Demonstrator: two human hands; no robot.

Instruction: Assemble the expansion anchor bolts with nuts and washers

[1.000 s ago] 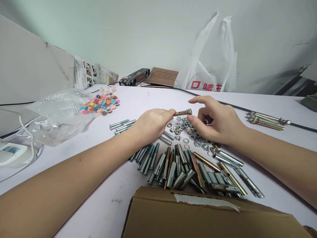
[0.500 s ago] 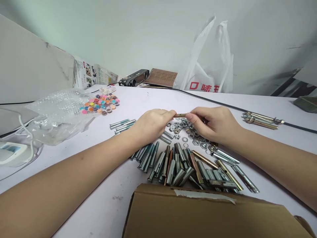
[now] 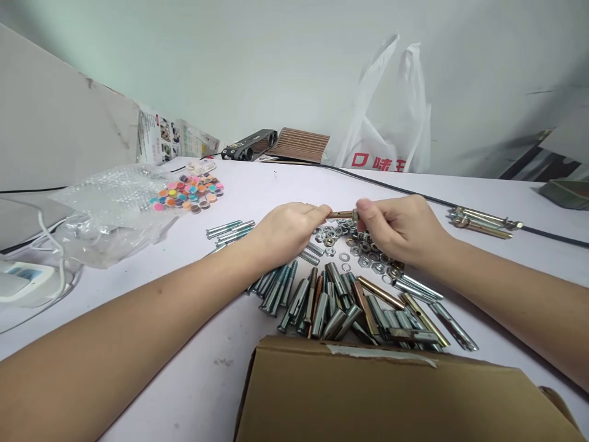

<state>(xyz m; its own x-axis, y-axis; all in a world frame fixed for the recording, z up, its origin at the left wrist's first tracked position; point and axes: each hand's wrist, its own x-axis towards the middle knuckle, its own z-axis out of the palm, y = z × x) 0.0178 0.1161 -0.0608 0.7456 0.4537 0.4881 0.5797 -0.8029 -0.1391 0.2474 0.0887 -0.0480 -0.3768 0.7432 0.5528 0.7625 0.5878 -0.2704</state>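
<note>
A brass-coloured expansion bolt (image 3: 341, 215) lies level between my two hands, above the table. My left hand (image 3: 289, 232) is closed around its left end, which the fingers hide. At the right end a nut (image 3: 355, 215) shows, with the thumb and fingers of my right hand (image 3: 399, 226) closed on it. Just below the hands is a heap of nuts (image 3: 378, 268) with flat washers (image 3: 344, 257). Nearer to me lie many metal sleeves (image 3: 335, 323), silver and brass-coloured. Blue-tinted bolts (image 3: 278, 291) lie beside them, under my left wrist.
A cardboard box (image 3: 391, 399) stands at the front edge. Bubble wrap (image 3: 110, 199) and colourful discs (image 3: 191, 193) are at the left. Finished-looking bolt assemblies (image 3: 483, 222) lie at the right by a black cable (image 3: 391, 183). A white plastic bag (image 3: 384, 135) stands behind.
My right thumb has lifted and shifted slightly right, so more of the bolt and the nut at its right end now show. My left hand keeps its grip.
</note>
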